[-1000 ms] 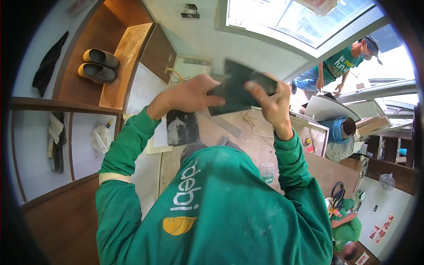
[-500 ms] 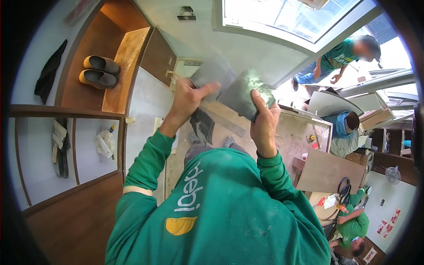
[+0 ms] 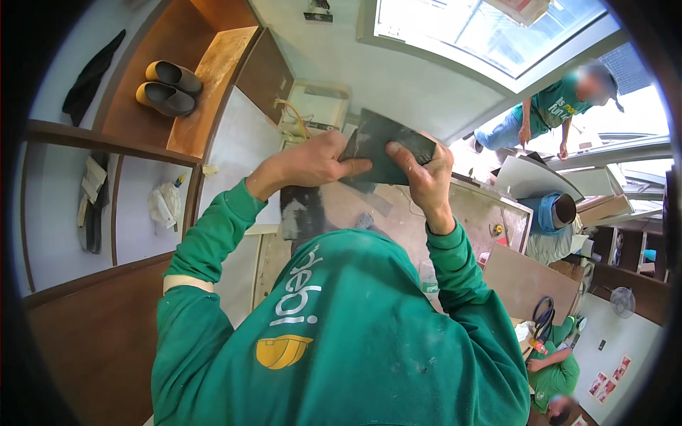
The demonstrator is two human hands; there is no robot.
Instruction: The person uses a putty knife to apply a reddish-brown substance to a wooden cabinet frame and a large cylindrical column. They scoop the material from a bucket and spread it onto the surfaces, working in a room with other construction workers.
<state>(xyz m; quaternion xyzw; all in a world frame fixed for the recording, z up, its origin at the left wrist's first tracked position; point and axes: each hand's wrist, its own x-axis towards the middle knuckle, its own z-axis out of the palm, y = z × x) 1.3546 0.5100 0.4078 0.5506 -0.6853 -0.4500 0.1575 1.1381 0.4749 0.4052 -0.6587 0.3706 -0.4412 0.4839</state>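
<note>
Gripping is being done with both hands, out in front of the chest, at the upper middle of the view. A dark sheet (image 3: 381, 140) is being held up between them, tilted. Its right side is being clamped by the right hand (image 3: 430, 179), thumb pressed on the top face. Its left edge is being pinched by the left hand (image 3: 316, 162), thumb laid across the lower corner. A second dark piece (image 3: 364, 187) is being mostly covered by the sheet, just a bit showing below; which hand is being used for that one cannot be told. Below the left hand, a black panel (image 3: 310, 202) with a pale smear is being partly hidden; its support cannot be told. Green sleeves (image 3: 217, 231) are being worn, a pale band (image 3: 188, 283) being wrapped around the left one. Loose wires (image 3: 298, 121) are being seen behind the left hand, near the wall. At left, yellow-and-grey clogs (image 3: 170, 98) are being stored in a brown cubby (image 3: 124, 121), and a white bag (image 3: 165, 206) is being kept in a lower compartment. A window (image 3: 490, 35) is being seen at upper right, one co-worker (image 3: 554, 106) being framed near it, another person (image 3: 558, 373) at lower right. A blue-wrapped roll (image 3: 545, 214), brown board (image 3: 529, 280) and fan (image 3: 623, 302) are being seen along the right side.
</note>
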